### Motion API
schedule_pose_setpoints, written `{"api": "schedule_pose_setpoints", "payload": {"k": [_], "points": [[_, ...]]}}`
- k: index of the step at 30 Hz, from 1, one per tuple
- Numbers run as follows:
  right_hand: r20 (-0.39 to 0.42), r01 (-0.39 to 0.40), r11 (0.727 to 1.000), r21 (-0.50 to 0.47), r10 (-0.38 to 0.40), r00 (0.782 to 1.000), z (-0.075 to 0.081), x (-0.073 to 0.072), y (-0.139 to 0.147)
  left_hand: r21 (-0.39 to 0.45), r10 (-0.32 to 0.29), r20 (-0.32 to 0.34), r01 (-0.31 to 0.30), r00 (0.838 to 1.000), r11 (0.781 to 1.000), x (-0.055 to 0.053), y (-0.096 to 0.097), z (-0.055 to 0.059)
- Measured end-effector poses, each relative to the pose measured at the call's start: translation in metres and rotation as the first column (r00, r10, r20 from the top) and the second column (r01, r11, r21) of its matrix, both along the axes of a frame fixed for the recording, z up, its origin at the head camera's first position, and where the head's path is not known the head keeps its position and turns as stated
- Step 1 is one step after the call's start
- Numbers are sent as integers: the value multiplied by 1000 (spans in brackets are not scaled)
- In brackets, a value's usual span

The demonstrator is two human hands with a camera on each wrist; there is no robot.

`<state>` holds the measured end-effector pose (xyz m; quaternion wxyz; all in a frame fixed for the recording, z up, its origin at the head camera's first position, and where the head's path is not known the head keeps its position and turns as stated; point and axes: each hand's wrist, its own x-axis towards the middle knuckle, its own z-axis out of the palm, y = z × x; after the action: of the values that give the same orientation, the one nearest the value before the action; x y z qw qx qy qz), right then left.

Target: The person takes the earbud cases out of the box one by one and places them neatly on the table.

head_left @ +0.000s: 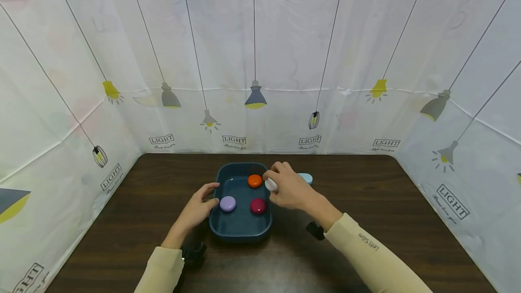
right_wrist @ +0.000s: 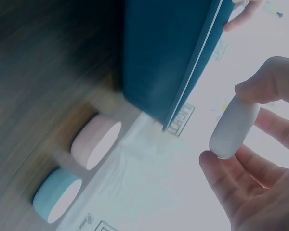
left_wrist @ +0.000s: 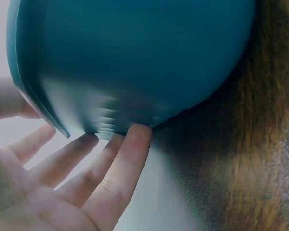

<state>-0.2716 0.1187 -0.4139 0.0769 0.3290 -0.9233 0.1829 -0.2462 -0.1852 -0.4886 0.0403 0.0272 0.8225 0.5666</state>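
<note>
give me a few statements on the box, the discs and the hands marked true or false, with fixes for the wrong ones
1. The right hand holds a white disc. True.
2. The orange disc lies outside the blue box. False: it is inside.
3. In the head view, a light blue disc sits to the right of the box. True.
4. The left hand holds the purple disc. False: that hand touches the box's side, and the purple disc lies in the box.
5. The red disc is in the box. True.
</note>
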Motion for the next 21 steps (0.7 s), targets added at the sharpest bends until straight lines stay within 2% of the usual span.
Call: {"api": "schedule_pose_setpoints", "payload": {"k": [9,21], "points": [[-16,95,995,25,-95,995,1,-17,22,3,-15,-13,15,1000,1000,1,-3,-1],[-32,169,985,40,-168,985,-1,-35,49,-11,-5,-16,5,1000,1000,-1,-3,-4]]}}
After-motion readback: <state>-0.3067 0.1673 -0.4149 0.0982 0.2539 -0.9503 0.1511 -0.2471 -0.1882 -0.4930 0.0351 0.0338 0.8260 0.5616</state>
